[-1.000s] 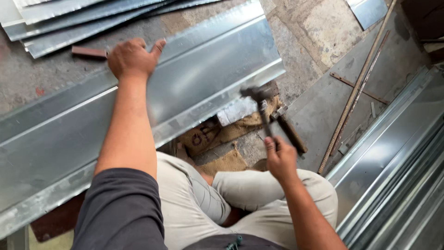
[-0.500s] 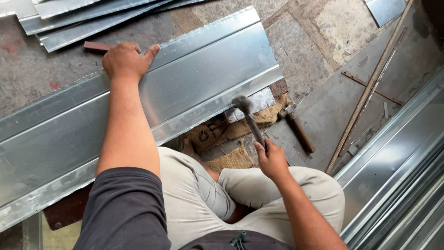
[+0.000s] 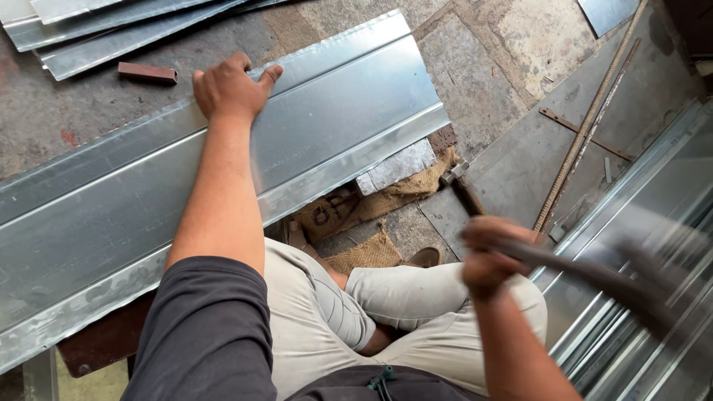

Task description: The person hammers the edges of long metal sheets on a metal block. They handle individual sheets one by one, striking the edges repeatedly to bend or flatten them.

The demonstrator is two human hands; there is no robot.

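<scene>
Since half a second ago the hammer (image 3: 594, 278) has swung way back to the right, off the sheet edge, and it's now a motion-blurred streak over the stacked sheets on that side (head too smeared to make out). Left hand hasn't budged.

Setting is a rough concrete floor (image 3: 490, 82), patchy and stained, with the person sitting cross-legged right on it. Some burlap sacking (image 3: 364, 215) is bunched under a flat grey block (image 3: 397, 167) at the near edge of the sheet.

Count-wise: one long galvanized sheet-metal panel (image 3: 334, 126) with folded edges lying diagonally in front, at least three more flat sheets (image 3: 111, 30) piled at the top left, another stack of profiled sheets (image 3: 646, 223) along the right. One small reddish-brown bar (image 3: 147, 72) lies on the floor just beside the left hand, and two thin rusty rods (image 3: 594, 111) run diagonally at the right.

Left hand (image 3: 230, 89) is at the end of a straight arm, palm down, fingers curled over the panel's far fold, pressing on it. Right hand (image 3: 490, 256) is fisted tight around the hammer handle, held above the right knee.
</scene>
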